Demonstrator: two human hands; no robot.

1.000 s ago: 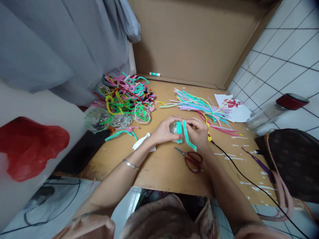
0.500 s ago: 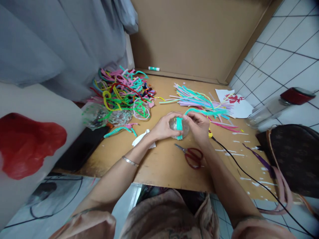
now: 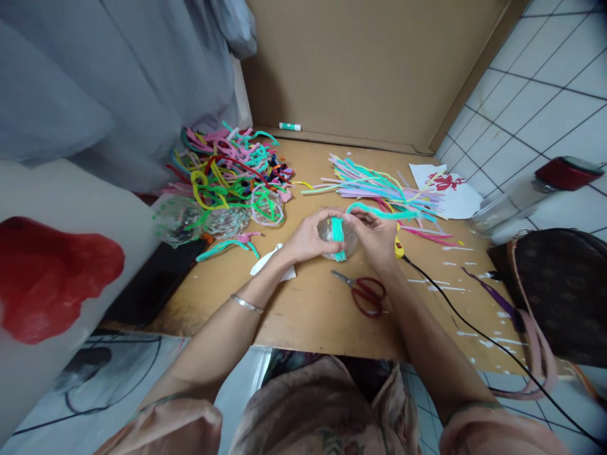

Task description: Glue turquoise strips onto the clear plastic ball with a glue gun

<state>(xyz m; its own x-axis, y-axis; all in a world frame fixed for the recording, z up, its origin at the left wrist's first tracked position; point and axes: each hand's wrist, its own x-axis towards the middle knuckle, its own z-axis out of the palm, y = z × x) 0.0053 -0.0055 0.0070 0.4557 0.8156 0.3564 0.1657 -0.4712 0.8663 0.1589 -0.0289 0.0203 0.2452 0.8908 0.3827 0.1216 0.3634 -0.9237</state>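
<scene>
My left hand [image 3: 308,241] cups a clear plastic ball [image 3: 337,238] just above the brown board, at its middle. A teal pipe cleaner [image 3: 374,213] is wound once around the ball, and its free end runs off to the right. My right hand [image 3: 377,236] pinches that pipe cleaner against the ball's right side. Red-handled scissors [image 3: 364,292] lie on the board just below my hands.
A tangled heap of coloured pipe cleaners [image 3: 232,174] and clear balls [image 3: 222,218] lies to the left, straight pastel pipe cleaners [image 3: 379,186] behind my hands. A black cable [image 3: 474,328], a brown bag [image 3: 559,291], a jar [image 3: 531,196] and a glue stick [image 3: 289,127] are around.
The pipe cleaner's free end swung from hanging down toward me to lying out to the right. My hands and the ball shifted slightly away from me.
</scene>
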